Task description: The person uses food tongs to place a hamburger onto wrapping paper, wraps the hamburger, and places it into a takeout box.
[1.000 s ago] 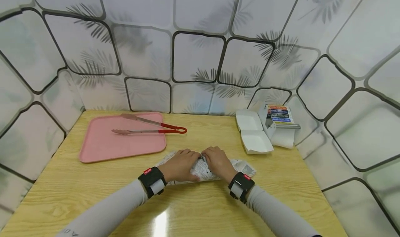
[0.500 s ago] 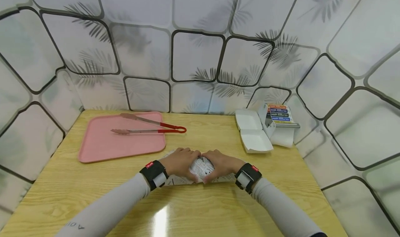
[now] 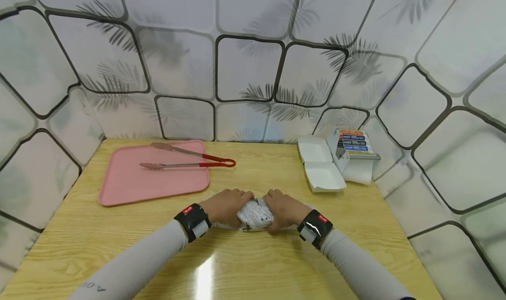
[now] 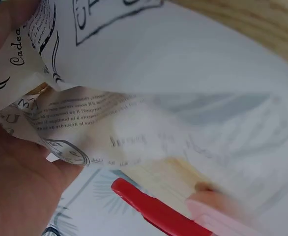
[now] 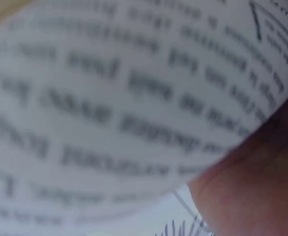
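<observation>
Near the table's middle lies a bundle wrapped in white printed paper (image 3: 254, 214), rounded between my hands. My left hand (image 3: 227, 207) grips its left side, fingers over the top and thumb toward the near side. On the other side my right hand (image 3: 286, 210) holds it the same way. In the left wrist view a loose paper end (image 4: 222, 113) flares past the left hand (image 4: 21, 182), and a small brown bit (image 4: 38, 90) shows in the fold. The right wrist view is blurred, with the printed paper (image 5: 109, 108) before the right hand (image 5: 257, 187). The wrapped contents are mostly hidden.
A pink tray (image 3: 158, 181) stands at the back left. Tongs (image 3: 213, 164) lie on it, their red handle past its right edge. At the back right are an opened white takeaway box (image 3: 324, 177) and a dispenser box (image 3: 356, 144) with a white sheet hanging out.
The right hand has shifted a little to the right, and the hands now grip the bundle's sides with their fingertips farther apart. Between them the paper bulges rounder, and less shows beyond the wrists.
</observation>
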`<state>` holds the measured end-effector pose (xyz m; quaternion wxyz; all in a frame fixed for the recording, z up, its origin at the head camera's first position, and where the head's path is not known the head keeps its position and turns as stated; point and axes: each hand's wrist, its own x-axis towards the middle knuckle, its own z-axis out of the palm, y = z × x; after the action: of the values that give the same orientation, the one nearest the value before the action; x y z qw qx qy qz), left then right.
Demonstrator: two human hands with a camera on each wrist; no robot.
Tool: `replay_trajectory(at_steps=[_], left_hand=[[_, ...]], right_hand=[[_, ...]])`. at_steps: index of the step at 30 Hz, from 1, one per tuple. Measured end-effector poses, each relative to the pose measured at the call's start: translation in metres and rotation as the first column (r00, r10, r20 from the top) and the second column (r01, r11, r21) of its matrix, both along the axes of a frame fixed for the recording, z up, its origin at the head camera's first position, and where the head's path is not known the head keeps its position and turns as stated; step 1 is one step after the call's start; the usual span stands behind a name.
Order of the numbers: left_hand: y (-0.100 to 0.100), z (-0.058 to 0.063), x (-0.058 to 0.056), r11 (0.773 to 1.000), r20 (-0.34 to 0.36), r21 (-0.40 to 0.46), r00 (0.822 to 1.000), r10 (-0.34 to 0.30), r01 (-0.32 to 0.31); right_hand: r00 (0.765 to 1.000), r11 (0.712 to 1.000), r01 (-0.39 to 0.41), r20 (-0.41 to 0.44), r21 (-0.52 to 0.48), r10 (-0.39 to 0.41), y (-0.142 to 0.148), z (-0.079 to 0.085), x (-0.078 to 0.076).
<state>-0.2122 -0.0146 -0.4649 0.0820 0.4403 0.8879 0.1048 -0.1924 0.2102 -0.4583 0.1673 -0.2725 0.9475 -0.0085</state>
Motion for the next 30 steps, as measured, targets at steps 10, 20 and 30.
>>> replay_trajectory(at_steps=[10, 20, 30], left_hand=[[-0.004, -0.001, 0.005, 0.999, -0.012, 0.017, 0.999, -0.033, 0.034], [-0.009, -0.002, 0.01, 0.992, -0.139, -0.112, 0.988, -0.066, 0.051], [-0.011, -0.006, 0.015, 0.996, -0.166, -0.079, 0.985, -0.054, 0.042]], right_hand=[[0.999, 0.997, -0.021, -0.026, -0.08, 0.019, 0.002, -0.005, -0.005], [0.995, 0.992, -0.098, 0.017, -0.081, 0.1, 0.002, -0.004, -0.01], [0.995, 0.992, -0.083, -0.064, -0.09, 0.078, 0.011, -0.002, -0.005]])
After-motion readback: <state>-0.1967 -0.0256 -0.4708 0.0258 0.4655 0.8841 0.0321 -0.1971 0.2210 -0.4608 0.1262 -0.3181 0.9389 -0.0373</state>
